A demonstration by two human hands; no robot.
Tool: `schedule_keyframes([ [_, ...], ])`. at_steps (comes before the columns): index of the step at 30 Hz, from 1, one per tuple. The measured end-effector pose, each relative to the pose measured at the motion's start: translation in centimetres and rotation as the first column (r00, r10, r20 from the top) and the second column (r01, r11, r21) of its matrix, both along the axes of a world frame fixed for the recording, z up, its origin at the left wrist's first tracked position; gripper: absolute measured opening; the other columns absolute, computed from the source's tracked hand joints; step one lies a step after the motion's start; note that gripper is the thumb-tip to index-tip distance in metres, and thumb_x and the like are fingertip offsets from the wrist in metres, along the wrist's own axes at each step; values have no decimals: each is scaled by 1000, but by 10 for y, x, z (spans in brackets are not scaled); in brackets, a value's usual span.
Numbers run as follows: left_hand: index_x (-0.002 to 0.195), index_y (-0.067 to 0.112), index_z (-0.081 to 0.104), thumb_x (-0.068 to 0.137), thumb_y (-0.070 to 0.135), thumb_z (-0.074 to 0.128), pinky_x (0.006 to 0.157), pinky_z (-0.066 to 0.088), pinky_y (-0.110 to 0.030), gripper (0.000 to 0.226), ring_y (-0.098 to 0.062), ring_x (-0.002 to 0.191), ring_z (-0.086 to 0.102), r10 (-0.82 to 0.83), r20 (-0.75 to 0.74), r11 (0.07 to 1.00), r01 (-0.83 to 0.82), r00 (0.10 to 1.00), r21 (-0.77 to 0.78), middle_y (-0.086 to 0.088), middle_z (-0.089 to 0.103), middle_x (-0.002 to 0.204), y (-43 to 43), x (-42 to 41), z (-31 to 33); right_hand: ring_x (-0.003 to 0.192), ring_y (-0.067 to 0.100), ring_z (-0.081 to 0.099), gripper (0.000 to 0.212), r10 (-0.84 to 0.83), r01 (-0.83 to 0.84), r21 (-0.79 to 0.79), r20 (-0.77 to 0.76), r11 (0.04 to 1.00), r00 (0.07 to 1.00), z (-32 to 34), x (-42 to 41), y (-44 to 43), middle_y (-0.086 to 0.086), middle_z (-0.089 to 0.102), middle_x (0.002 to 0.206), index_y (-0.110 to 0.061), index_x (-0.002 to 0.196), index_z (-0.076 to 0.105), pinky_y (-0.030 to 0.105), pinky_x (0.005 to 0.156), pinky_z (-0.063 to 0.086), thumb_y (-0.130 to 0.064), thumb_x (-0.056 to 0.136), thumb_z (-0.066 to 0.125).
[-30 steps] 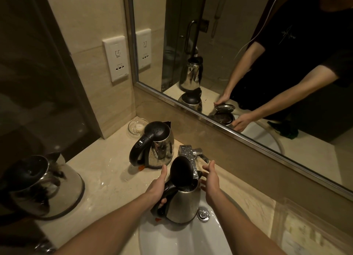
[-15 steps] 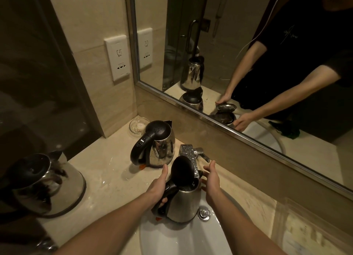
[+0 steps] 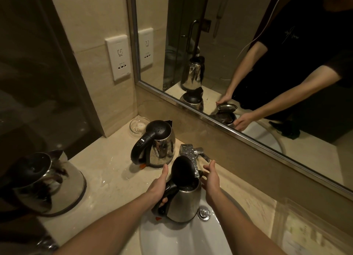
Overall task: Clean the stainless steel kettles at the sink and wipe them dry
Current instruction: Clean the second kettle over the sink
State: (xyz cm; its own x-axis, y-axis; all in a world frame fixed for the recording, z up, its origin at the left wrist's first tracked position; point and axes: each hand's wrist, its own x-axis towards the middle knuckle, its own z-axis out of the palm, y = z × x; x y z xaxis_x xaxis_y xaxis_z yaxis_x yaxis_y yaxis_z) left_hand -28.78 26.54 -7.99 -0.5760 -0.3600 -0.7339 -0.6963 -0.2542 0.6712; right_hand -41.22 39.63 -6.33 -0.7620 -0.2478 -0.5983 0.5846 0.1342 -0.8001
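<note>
A steel kettle (image 3: 185, 205) with its black lid raised stands in the white sink (image 3: 177, 239), under the faucet (image 3: 189, 151). My left hand (image 3: 158, 186) grips its black handle, thumb up beside the lid. My right hand (image 3: 211, 176) is held with straight fingers against the kettle's right side near the spout. A second kettle (image 3: 159, 145) with its lid down stands on the counter behind. A third kettle (image 3: 51, 184) stands at the left, seen partly as a reflection in dark glass.
A small glass dish (image 3: 138, 125) sits in the corner of the beige counter (image 3: 107, 174). The wall mirror (image 3: 248, 63) runs behind the faucet. A wall socket (image 3: 118, 58) is mounted at the left. A chrome drain knob (image 3: 204, 213) sits in the basin beside the kettle.
Almost nothing has moved; both hands stay on the kettle in the sink, and the view has shifted slightly.
</note>
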Motion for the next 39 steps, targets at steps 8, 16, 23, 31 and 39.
schedule_keyframes([
  [8,76,14,63,79,89,14,46,40,-26,90,-14,38,45,-12,3,1000,12,1000,5,-3,46,46,1,2,5,119,31,50,66,-10,10,4,-8,1000,1000,-2,-1,0,17,53,129,-10,127,54,47,107,33,-61,95,27],
  [16,89,9,69,78,90,16,47,40,-26,97,-15,40,46,0,19,1000,-1,1000,9,-4,49,50,0,1,8,107,27,54,64,-13,12,-17,-5,1000,1000,1,0,0,14,58,116,-9,126,54,40,94,40,-60,96,28],
  [23,128,2,61,87,83,14,47,41,-27,102,-15,43,45,-18,47,1000,18,999,-13,-5,48,53,2,3,17,115,30,50,65,-6,6,-19,-2,1000,1000,2,1,0,14,54,120,-10,128,53,41,96,37,-61,96,27],
  [31,134,-2,56,87,82,13,48,41,-27,105,-14,42,45,-21,38,1000,21,999,-2,-4,46,52,3,4,19,107,26,52,63,-14,14,-16,-9,1000,1000,1,0,-1,12,56,113,-11,125,54,38,90,37,-60,96,28],
  [39,115,7,66,77,89,14,46,41,-27,104,-14,40,45,-18,35,1000,18,999,4,-3,46,48,1,2,13,108,27,52,61,-23,23,-2,-34,1000,999,-4,-2,0,9,57,107,-13,122,56,41,97,37,-60,96,27],
])
